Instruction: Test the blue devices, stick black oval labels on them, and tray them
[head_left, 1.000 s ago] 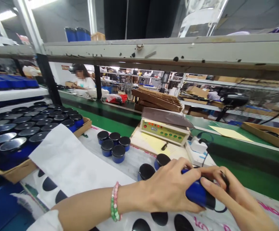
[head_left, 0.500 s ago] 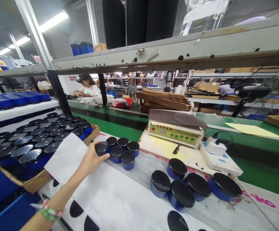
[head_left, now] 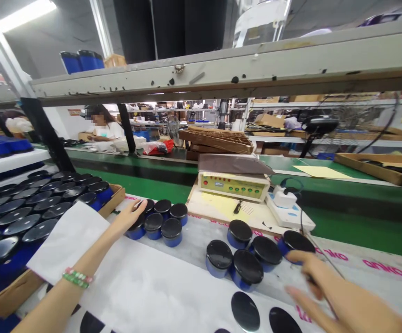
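My left hand (head_left: 130,216) rests against a blue jar with a black lid (head_left: 136,228) at the left of a small cluster; its fingers are partly hidden behind the jars. At the right, my right hand (head_left: 317,282) is blurred, with its index finger at the near side of another black-lidded blue jar (head_left: 296,241) and its thumb apart. Between the hands stand more such jars (head_left: 247,267). A white sheet (head_left: 145,282) lies under my left arm, and black discs (head_left: 245,311) lie near its right end.
A cardboard tray (head_left: 117,196) packed with lidded jars is at the left. Behind the jars sit a control box (head_left: 233,186) and a white power strip (head_left: 291,212). An overhead shelf (head_left: 214,76) crosses the view. A person (head_left: 105,125) sits farther back.
My right hand has come into view beside the rightmost jar. My left hand has shifted to the back of the left jar group, where the jars stand slightly differently. The view has swung right.
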Action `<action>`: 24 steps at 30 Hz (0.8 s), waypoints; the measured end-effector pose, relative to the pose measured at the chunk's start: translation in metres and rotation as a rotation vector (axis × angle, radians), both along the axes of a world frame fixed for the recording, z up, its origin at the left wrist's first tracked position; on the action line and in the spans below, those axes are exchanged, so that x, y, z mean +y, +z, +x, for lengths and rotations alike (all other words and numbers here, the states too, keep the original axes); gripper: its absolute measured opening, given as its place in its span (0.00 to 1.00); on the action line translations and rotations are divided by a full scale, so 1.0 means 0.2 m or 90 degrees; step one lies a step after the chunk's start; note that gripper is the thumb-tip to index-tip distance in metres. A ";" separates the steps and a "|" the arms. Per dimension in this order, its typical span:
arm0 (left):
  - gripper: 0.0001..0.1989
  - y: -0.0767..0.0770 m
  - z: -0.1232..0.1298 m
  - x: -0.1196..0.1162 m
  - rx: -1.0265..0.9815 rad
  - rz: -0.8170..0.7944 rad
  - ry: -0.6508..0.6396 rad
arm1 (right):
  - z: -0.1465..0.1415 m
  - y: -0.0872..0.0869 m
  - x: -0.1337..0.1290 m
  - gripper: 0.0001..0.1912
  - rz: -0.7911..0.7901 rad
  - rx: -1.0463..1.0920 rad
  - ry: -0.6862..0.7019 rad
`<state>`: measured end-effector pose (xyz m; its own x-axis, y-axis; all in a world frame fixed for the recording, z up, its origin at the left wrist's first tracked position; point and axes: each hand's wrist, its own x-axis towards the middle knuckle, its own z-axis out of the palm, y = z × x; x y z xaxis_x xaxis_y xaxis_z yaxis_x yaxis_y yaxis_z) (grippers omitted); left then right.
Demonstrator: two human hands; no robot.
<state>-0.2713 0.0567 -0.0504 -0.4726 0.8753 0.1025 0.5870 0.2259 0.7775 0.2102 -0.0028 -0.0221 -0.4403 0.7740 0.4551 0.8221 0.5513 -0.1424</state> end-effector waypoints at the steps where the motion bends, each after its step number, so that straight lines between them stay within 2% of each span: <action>1: 0.17 0.01 0.00 0.02 0.015 -0.009 -0.011 | -0.04 -0.02 0.01 0.19 0.011 -0.038 0.041; 3: 0.17 0.04 0.00 0.03 0.047 -0.018 -0.031 | -0.12 -0.07 0.03 0.22 0.053 -0.105 0.100; 6: 0.22 0.12 0.06 0.01 0.107 0.012 -0.053 | -0.24 -0.14 0.07 0.22 0.069 -0.160 0.092; 9: 0.27 0.20 0.27 -0.06 0.179 0.097 -0.128 | -0.30 -0.13 0.08 0.18 -0.025 -0.162 0.094; 11: 0.23 0.22 0.49 -0.13 0.204 0.124 -0.267 | -0.29 -0.07 0.06 0.16 -0.109 -0.133 0.106; 12: 0.22 0.21 0.60 -0.16 0.209 0.116 -0.369 | -0.27 -0.04 0.04 0.15 -0.151 -0.114 0.109; 13: 0.29 0.20 0.71 -0.18 0.209 0.065 -0.503 | -0.24 -0.01 0.02 0.13 -0.196 -0.095 0.105; 14: 0.39 0.18 0.80 -0.19 0.197 0.016 -0.571 | -0.21 0.02 0.00 0.12 -0.244 -0.079 0.093; 15: 0.42 0.16 0.88 -0.19 0.181 -0.016 -0.613 | -0.17 0.05 -0.03 0.11 -0.291 -0.066 0.072; 17: 0.40 0.11 1.01 -0.18 0.154 -0.049 -0.646 | -0.09 0.07 -0.06 0.11 -0.361 -0.051 0.011; 20: 0.31 0.07 1.13 -0.16 0.139 -0.031 -0.656 | -0.01 0.04 -0.06 0.15 -0.360 -0.024 -0.061; 24: 0.36 0.07 1.25 -0.17 0.149 -0.019 -0.654 | 0.00 -0.01 -0.03 0.13 -0.332 0.030 -0.076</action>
